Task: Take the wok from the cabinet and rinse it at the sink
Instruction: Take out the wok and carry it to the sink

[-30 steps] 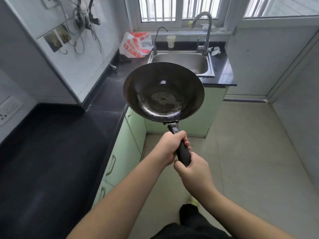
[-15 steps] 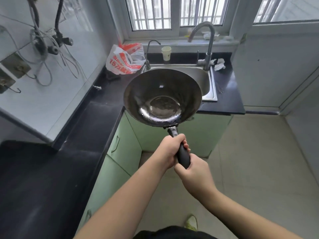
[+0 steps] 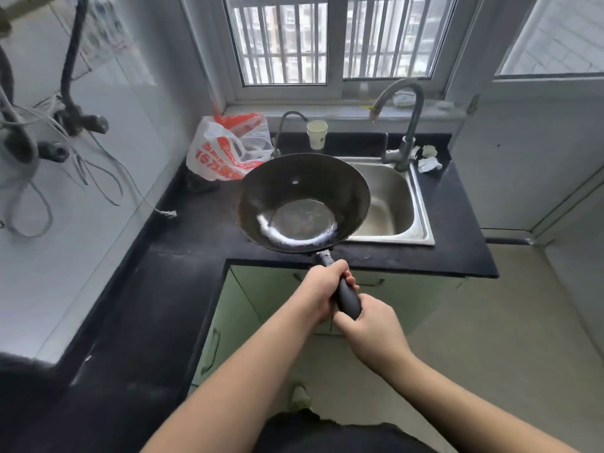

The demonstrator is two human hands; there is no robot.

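Fingers grip wok handle over black counter, steel sink.

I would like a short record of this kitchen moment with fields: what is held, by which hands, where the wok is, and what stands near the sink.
held object: wok, by its black handle
left hand: grips the handle, nearer the pan
right hand: grips the handle end
wok position: in the air, over the counter edge and the left part of the sink
tap: no water visible
near sink: paper cup, plastic bag
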